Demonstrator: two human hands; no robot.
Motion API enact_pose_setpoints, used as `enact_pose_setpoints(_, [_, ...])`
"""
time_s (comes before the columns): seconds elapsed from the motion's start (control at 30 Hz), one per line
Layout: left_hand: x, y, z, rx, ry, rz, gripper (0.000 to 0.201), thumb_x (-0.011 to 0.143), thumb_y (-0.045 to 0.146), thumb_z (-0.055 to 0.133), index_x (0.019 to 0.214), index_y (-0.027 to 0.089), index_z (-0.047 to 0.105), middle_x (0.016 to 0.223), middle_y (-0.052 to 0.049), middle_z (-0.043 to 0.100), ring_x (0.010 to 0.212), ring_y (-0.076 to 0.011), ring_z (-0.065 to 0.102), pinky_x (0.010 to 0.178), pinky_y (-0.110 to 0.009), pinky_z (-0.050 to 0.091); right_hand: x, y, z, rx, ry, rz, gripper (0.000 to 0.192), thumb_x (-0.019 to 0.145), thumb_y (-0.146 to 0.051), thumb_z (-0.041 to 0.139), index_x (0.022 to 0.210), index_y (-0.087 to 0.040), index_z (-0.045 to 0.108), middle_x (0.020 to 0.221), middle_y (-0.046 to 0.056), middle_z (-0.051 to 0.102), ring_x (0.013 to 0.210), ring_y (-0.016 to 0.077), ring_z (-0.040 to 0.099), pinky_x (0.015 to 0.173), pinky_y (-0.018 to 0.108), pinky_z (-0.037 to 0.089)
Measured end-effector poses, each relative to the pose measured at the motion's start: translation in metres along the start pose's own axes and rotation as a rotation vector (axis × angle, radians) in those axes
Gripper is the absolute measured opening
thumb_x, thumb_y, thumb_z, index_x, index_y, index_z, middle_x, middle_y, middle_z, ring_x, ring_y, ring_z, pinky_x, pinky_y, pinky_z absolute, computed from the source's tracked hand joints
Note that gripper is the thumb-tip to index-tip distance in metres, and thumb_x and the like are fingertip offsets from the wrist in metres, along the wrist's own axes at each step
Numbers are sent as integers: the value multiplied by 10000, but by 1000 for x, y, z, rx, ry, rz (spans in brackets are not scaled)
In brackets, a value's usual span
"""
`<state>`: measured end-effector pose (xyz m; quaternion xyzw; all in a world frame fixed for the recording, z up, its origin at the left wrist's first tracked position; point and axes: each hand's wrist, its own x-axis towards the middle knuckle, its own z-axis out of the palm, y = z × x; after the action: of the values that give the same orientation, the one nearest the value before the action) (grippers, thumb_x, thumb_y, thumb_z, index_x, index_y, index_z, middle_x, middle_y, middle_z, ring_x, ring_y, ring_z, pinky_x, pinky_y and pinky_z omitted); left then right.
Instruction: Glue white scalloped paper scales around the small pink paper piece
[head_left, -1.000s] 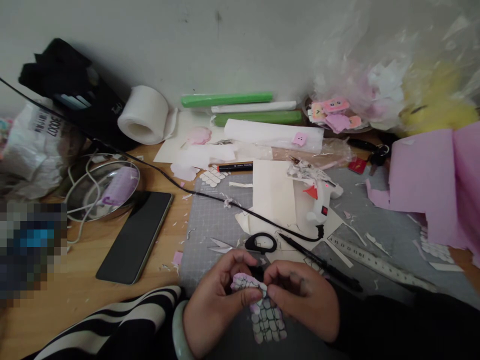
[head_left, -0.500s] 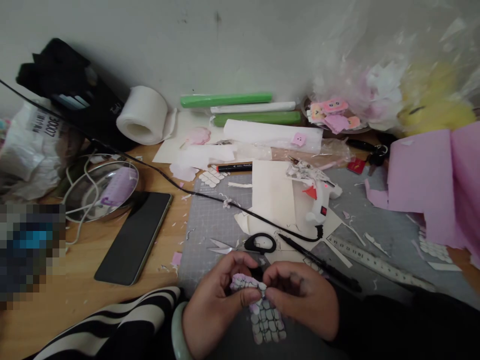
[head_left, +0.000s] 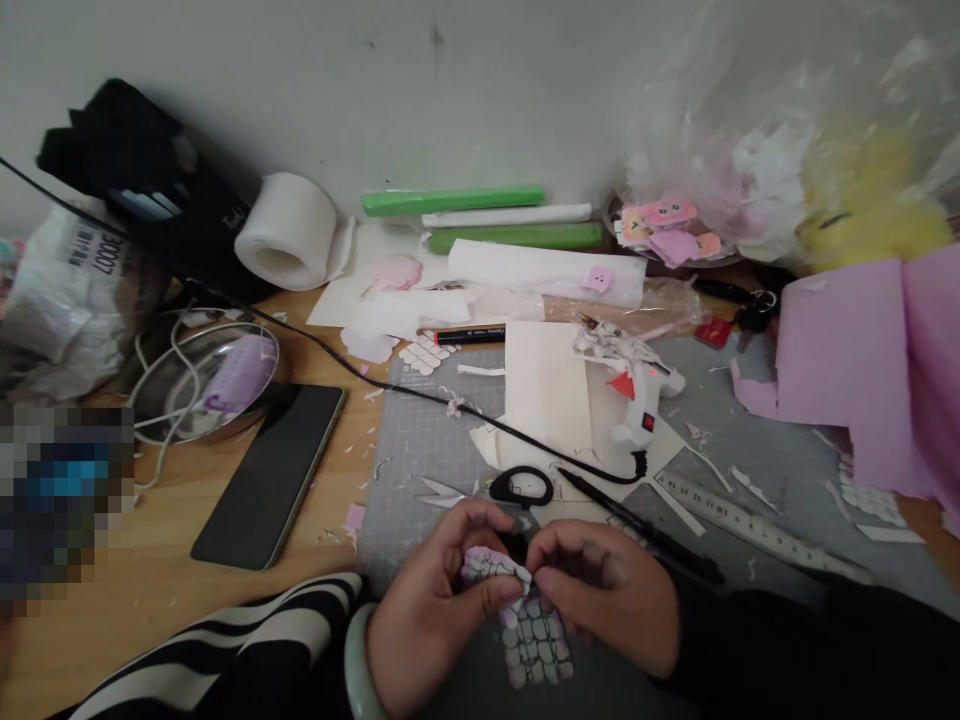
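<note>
A pink-and-white patterned piece (head_left: 536, 645), with rows of rounded scale shapes outlined in black, hangs down over the mat at the bottom centre. My left hand (head_left: 431, 605) is closed on its folded upper part, thumb in front. At the right edge of that fold, my right hand (head_left: 611, 600) pinches with thumb and forefinger; whatever small bit lies between those fingertips is hidden. Just beyond my hands are scissors (head_left: 521, 487) with black handles and a black pen (head_left: 645, 530). A pale bracelet (head_left: 360, 660) circles my left wrist.
A white glue gun (head_left: 637, 415) lies on cream card (head_left: 544, 380), its black cord running left. A ruler (head_left: 757, 525) and paper scraps lie on the grey cutting mat (head_left: 420, 430). Left are a phone (head_left: 270, 475) and metal bowl (head_left: 210, 430); right, pink sheets (head_left: 840, 360).
Both hands stay almost still on the patterned piece. The right fingertips shift very slightly at the fold, and the whole view moves a touch.
</note>
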<state>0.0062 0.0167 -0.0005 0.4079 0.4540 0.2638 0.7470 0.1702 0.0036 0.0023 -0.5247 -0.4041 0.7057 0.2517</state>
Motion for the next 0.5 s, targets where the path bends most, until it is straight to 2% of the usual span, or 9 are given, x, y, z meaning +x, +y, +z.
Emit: enact_pose_setpoints(0.5, [-1, -2, 1, -37, -49, 13, 280, 701, 169, 638, 918, 204, 464, 656, 61, 506, 600, -89, 429, 571, -210, 324, 1, 0, 0, -54, -1, -16, 128, 692, -257, 494, 676, -133, 525, 487, -49, 448, 375, 45, 400, 363, 167, 322])
